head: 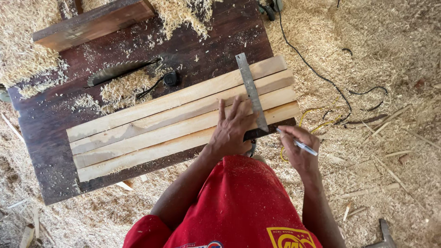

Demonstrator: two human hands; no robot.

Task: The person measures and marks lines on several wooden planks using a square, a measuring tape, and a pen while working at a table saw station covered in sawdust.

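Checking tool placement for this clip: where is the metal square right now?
In the head view, the metal square lies across the four wooden slats near their right ends, held flat by the left hand.

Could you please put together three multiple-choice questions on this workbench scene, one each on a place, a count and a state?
1. Where does the metal square lie?
A. across the wooden strips
B. on the sawdust floor
C. on the dark block

2. How many wooden strips lie side by side?
A. two
B. four
C. six

3. What does the right hand hold?
A. nothing
B. a hammer
C. a pen

Answers: 1 A, the blade crosses all the strips near their right end, with the left hand pressed flat beside it. 2 B, four pale strips show on the dark table. 3 C, its fingers pinch a slim pen.
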